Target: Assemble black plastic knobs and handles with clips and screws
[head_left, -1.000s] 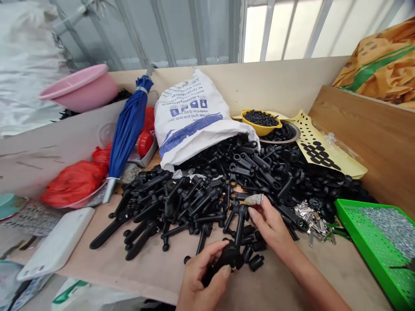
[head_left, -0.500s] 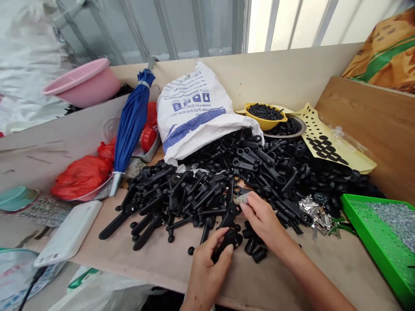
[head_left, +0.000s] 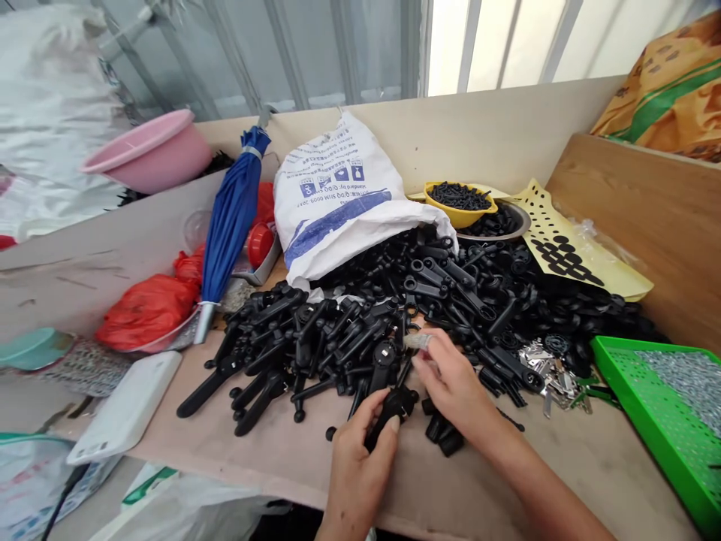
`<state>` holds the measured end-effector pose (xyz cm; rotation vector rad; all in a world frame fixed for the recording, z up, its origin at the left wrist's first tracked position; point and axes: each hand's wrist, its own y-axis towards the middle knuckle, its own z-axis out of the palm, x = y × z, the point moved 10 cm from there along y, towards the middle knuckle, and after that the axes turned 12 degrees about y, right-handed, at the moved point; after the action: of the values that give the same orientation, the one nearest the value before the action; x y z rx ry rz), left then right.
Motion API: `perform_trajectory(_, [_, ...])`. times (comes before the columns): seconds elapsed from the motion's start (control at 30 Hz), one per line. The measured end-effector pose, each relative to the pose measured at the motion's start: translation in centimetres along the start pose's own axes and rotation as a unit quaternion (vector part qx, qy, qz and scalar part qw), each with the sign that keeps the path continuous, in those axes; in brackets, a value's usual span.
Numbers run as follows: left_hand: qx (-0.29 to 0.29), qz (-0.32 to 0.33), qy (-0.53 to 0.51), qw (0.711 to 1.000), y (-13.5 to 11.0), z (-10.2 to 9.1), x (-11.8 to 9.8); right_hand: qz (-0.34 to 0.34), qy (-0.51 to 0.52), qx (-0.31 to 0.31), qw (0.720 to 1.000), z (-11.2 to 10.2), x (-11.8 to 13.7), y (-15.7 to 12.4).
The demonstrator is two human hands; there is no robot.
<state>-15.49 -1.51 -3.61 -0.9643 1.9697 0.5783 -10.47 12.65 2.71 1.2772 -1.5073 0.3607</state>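
Note:
My left hand [head_left: 357, 458] is closed round a black plastic handle [head_left: 394, 406] near the table's front edge. My right hand [head_left: 451, 379] is just above it, fingers curled, index finger wrapped in a grey fingertip cover [head_left: 417, 341], touching another black handle [head_left: 384, 361] at the edge of the pile. A big heap of black plastic handles [head_left: 349, 330] spills from a white printed sack [head_left: 338, 203] behind the hands. A few short black caps [head_left: 442, 436] lie beside my right wrist.
A green perforated tray of small metal bits [head_left: 665, 398] sits at right, shiny metal clips [head_left: 544, 372] beside it. A yellow bowl of black screws [head_left: 459, 201], a blue umbrella [head_left: 230, 218], red bag [head_left: 146, 308], pink basin [head_left: 149, 154] and white scale [head_left: 127, 406] stand around.
My right hand has shifted left and down from the pile toward my left hand, bringing a second black handle beside the one held. My left hand has stayed put, still gripping its handle.

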Motion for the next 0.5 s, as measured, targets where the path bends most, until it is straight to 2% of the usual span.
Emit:
perform_trajectory(0.07, [0.011,0.012,0.015,1.0,0.0,0.4,-0.3,0.017,0.0,-0.013,1.0,-1.1,-0.6,-0.5])
perform_trajectory(0.2, [0.02,0.023,0.03,0.999,0.1,0.8,-0.6,0.028,0.009,0.007,1.0,-2.2,-0.4,-1.5])
perform_trajectory(0.4, [0.037,-0.005,0.008,0.999,0.8,1.1,-0.6,0.06,-0.025,0.056,0.996,-1.0,-1.1,-1.9])
perform_trajectory(0.5, [0.046,-0.05,-0.062,0.996,0.8,1.2,-0.5,0.049,-0.012,0.052,0.997,-1.4,-0.4,-2.3])
